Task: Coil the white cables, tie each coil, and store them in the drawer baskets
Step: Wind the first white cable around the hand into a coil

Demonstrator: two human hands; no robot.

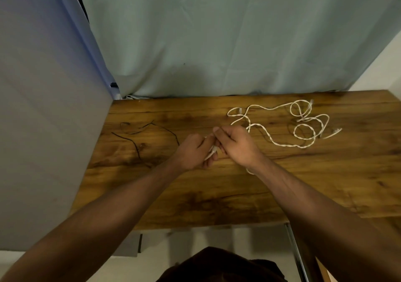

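Note:
A white twisted cable [282, 144] lies in loose loops across the right half of the wooden table [217, 195]. One end of it runs into my hands at the table's middle. My left hand [194, 151] is closed around a short bunch of the white cable, which shows between the fingers. My right hand [235, 144] pinches the same cable just beside the left hand; the two hands touch. A short piece of cable shows under my right wrist. No drawer or basket is in view.
Thin black ties or strings [134, 138] lie scattered on the table's left part. A grey panel [43, 130] walls the left side and a pale green cloth [217, 43] hangs behind the table. A metal rail [297, 255] runs below the table's front edge at right.

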